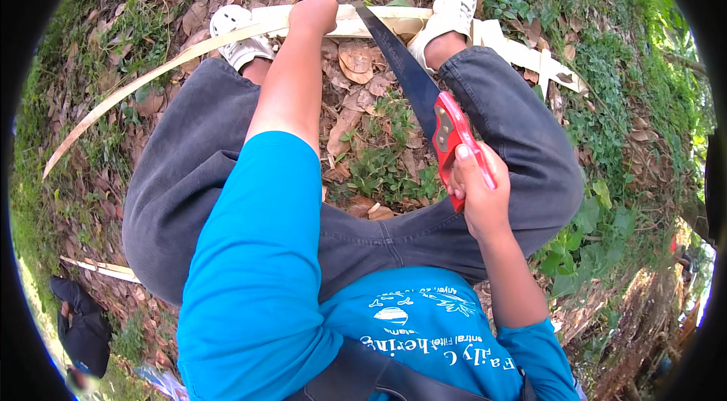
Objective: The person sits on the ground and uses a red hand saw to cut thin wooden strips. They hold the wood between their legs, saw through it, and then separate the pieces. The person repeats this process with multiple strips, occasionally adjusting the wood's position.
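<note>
1. The right hand (478, 193) is clenched around the red handle (453, 145) of a handsaw, the grip closed tight with the fingers wrapped round it.
2. The dark saw blade (400, 64) runs from that handle up and to the far left, its tip meeting the pale split bamboo strip (379, 21) that lies across the ground.
3. The left hand (313, 13) is closed down on the same strip, just left of where the blade touches, pressing it in place.
4. Two feet in white shoes pin the strip as well: the left shoe (236, 36) to the left of the holding hand, the right shoe (451, 13) to the right of the blade.
5. The strip's thin left end (113, 102) curves away over dry leaves (356, 60) and grass.
6. Judged from this, the sawing cut across the strip is in hand, between the holding hand and the right shoe.
7. The next stroke calls for a steady hold on the strip, the blade kept square to it, and the left fingers kept clear of the teeth.
8. At the near left another person (82, 325) in dark clothes crouches, well apart.
</note>
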`<state>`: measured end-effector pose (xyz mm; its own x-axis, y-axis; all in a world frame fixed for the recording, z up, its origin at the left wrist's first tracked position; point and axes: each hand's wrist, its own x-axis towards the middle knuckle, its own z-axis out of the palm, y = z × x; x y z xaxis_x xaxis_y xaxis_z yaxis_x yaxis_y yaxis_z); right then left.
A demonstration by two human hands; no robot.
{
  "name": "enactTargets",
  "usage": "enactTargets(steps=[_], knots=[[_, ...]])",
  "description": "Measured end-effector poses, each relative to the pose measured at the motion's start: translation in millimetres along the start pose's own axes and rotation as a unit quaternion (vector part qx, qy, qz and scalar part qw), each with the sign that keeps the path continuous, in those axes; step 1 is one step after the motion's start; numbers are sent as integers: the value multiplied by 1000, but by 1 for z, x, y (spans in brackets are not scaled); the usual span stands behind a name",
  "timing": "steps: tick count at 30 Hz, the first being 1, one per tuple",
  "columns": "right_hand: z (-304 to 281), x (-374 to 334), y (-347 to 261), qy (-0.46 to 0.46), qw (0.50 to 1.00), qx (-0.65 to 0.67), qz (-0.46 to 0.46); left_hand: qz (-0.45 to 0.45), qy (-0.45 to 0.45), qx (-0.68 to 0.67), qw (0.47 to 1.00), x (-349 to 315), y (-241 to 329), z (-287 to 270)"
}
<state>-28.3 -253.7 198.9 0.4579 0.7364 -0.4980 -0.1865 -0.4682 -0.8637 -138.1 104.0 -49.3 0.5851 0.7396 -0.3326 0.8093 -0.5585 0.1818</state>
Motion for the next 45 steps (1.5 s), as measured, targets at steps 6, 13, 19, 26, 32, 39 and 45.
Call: enactTargets(steps=[6,13,19,26,32,39,45], knots=[[28,69,12,25,998,-33,-57,-14,17,5,1000,-4,0,5],[73,167,57,67,987,-71,-126,-10,16,6,1000,-9,6,-2],[67,133,77,35,990,-60,-122,2,-17,10,1000,-7,9,-11],[6,-5,2,4,999,-36,1,-5,2,5,1000,-9,1,1],[25,16,-1,61,998,16,-28,-9,12,4,1000,3,8,-2],[-8,25,-11,1,999,34,6,-1,23,30,999,-5,-3,9],[15,-5,1,44,999,19,-21,46,196,48,978,-20,1,29]])
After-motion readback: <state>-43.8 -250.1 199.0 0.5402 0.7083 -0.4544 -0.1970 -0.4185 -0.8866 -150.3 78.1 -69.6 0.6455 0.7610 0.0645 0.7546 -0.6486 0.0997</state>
